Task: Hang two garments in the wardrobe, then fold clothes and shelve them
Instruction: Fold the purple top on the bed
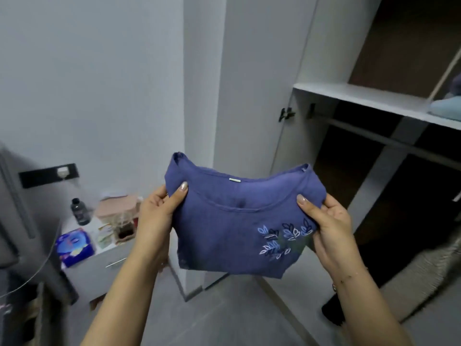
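Observation:
A folded purple top (232,228) with embroidered leaves near its right side is held flat in front of me, neckline facing away. My left hand (159,211) grips its left edge, thumb on top. My right hand (326,221) grips its right edge the same way. The open wardrobe (374,146) is ahead to the right, with a white shelf (361,98) above a dark hanging rail (389,141). A folded light-blue garment (446,107) lies on that shelf at the far right.
The wardrobe door (254,96) stands open just beyond the top. A bedside cabinet (104,265) at the left carries a bottle (79,212), a blue packet (73,247) and other small items. A woven, light-coloured garment (409,278) hangs low in the wardrobe.

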